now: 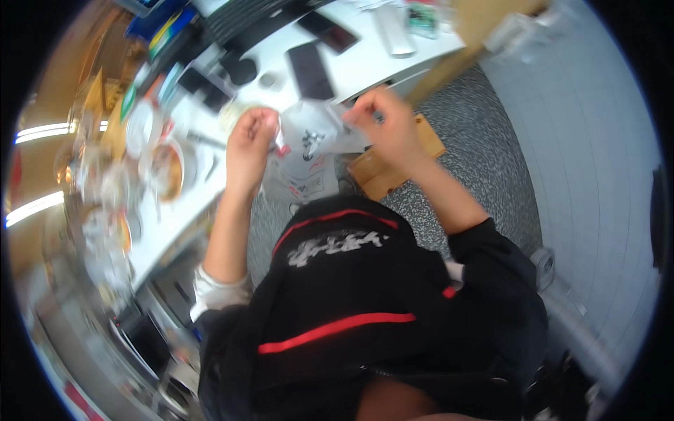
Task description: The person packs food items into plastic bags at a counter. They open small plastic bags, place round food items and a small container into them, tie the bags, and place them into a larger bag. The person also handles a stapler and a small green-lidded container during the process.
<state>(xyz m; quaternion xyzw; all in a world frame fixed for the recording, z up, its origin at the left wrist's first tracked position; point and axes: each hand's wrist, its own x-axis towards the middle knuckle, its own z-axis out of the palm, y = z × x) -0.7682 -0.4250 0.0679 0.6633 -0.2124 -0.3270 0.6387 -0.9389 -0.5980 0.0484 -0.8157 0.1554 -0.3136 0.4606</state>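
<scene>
A translucent white plastic bag (308,171) with dark and red printing hangs in front of my apron, between my two hands. My left hand (250,139) has its fingers curled onto the left side of the bag's upper part, beside a small red and white piece (281,144). At the bag's upper right edge, my right hand (387,121) pinches the film between thumb and fingers. Partly behind my left hand is a pale round thing (231,113), too blurred to name. The bag's contents cannot be made out.
Dark flat phone-like devices (310,71) lie on the white counter (268,42). To the left stand a round tub with orange-brown contents (171,168) and a white round container (142,129). Below on the right, a wooden stool (403,160) stands on the speckled floor (484,142), near a pale wall (579,158).
</scene>
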